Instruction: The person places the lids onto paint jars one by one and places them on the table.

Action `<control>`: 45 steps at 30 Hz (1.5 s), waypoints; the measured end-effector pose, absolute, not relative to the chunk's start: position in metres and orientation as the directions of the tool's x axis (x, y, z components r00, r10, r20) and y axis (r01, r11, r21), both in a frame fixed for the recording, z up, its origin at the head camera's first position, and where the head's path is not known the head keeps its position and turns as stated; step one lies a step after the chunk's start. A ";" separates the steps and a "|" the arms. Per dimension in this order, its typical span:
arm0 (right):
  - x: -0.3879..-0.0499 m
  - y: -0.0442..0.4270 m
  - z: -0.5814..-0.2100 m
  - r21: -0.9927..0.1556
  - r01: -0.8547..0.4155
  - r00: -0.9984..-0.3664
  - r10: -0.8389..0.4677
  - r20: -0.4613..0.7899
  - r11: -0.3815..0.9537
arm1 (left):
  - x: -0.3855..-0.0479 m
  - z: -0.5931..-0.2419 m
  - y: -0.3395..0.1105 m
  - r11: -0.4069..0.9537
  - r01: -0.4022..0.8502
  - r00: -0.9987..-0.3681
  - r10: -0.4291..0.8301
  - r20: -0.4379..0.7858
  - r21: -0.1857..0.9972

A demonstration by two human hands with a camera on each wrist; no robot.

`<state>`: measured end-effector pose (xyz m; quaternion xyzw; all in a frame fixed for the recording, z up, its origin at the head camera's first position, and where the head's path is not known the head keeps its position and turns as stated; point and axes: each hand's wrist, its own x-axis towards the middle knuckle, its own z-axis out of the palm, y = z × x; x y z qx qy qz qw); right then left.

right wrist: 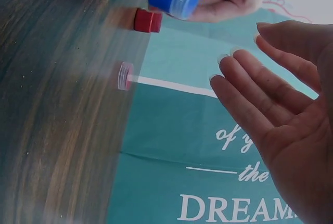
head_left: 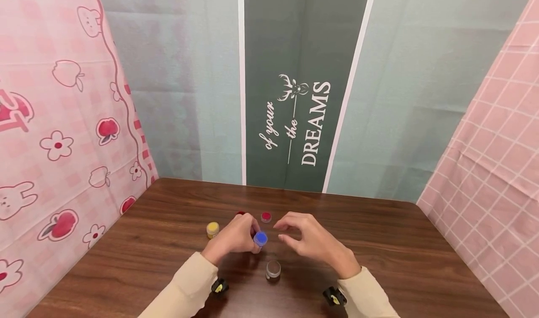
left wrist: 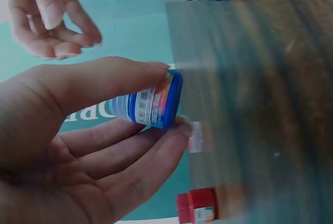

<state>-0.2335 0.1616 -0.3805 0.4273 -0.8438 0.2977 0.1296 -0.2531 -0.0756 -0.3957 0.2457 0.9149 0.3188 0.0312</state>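
Note:
My left hand [head_left: 240, 235] grips a small blue paint jar [head_left: 260, 238] between thumb and fingers, above the table. A clear ridged lid tops the jar, and its printed label shows in the left wrist view. My right hand [head_left: 313, 241] is held in the air to the right, fingers loosely bent and holding nothing. Beyond the left hand stands a red paint jar [right wrist: 147, 21], mostly hidden in the head view and without a lid visible. A clear lid with red inside [head_left: 266, 216] lies on the table beyond the gap between the hands.
A yellow paint jar [head_left: 212, 230] stands left of the left hand. Nearer the front, a dark brown or black paint jar [head_left: 273, 271] with a clear lid stands on the wooden table [head_left: 379, 243]. Cloth curtains hang behind and at both sides.

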 end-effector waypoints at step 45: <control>-0.244 0.162 -0.386 -0.451 -0.732 -0.673 -0.641 0.369 0.511 | -0.320 -0.395 -0.114 0.799 0.059 -0.986 0.141 -0.090 0.598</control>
